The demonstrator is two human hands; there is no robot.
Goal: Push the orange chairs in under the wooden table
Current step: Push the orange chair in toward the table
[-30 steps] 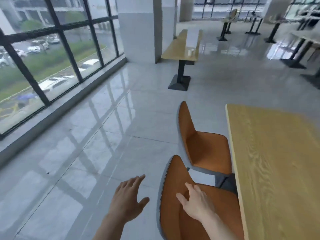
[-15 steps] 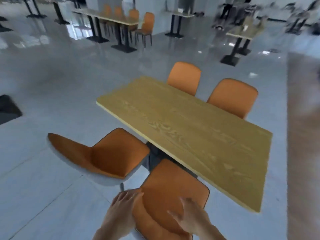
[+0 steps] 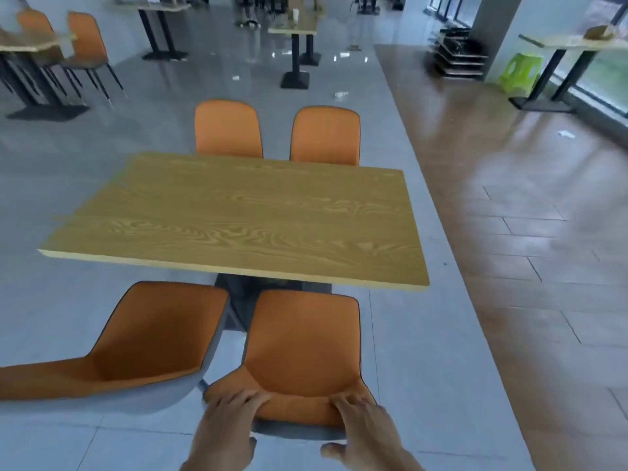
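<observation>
A: Near chair (image 3: 302,338): orange seat and back, thin dark piping along the edge, grey outer shell.
B: Same for the chair to its left (image 3: 149,334). Far pair (image 3: 228,129) and (image 3: 325,136) also orange.
A: Desk (image 3: 238,215): yellow-brown top, darker wavy wood-grain pattern, pale edge band.
B: Floor (image 3: 85,447): glossy blue-grey tiles; right-hand strip (image 3: 526,198) reddish-brown tiles.
A: Stool (image 3: 518,71) by the pillar: lime green.

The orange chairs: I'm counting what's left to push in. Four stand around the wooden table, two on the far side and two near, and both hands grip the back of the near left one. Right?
Not quite. In the head view, the left hand and right hand grip the back of the near right chair, not the near left chair. Four chairs around the wooden table, two far and two near, is correct.
</observation>
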